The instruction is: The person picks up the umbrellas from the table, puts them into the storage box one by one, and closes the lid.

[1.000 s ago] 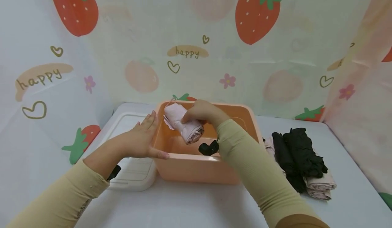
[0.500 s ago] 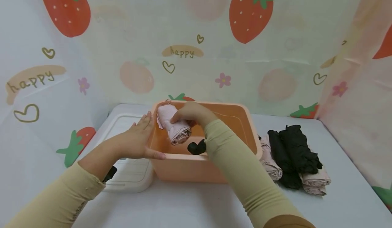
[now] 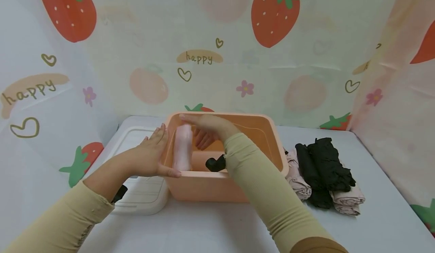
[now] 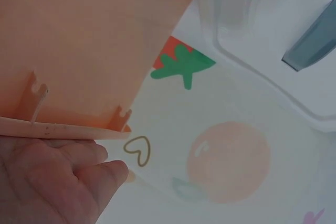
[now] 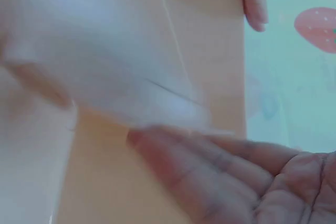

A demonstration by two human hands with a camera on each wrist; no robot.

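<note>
A peach plastic bin [image 3: 217,187] stands mid-table. A pale pink rolled cloth [image 3: 182,149] stands against its left inner wall; in the right wrist view the pink roll [image 5: 94,51] is blurred and close. My right hand [image 3: 205,128] reaches into the bin, its straight fingers [image 5: 210,166] just beside the roll, no longer curled round it. My left hand [image 3: 151,156] lies flat on the outside of the bin's left wall, thumb along the front rim; the left wrist view shows that hand [image 4: 52,182] under the bin's rim [image 4: 68,129]. A black rolled cloth [image 3: 214,164] lies inside the bin.
A white lid [image 3: 144,192] lies left of the bin, partly under my left forearm. Several black and pink rolled cloths [image 3: 323,170] are piled to the right of the bin. A strawberry-print backdrop closes in the back and both sides.
The right hand lowered the pink roll from above the bin, set it upright against the left wall, and opened its grip. The left hand stayed on the bin.
</note>
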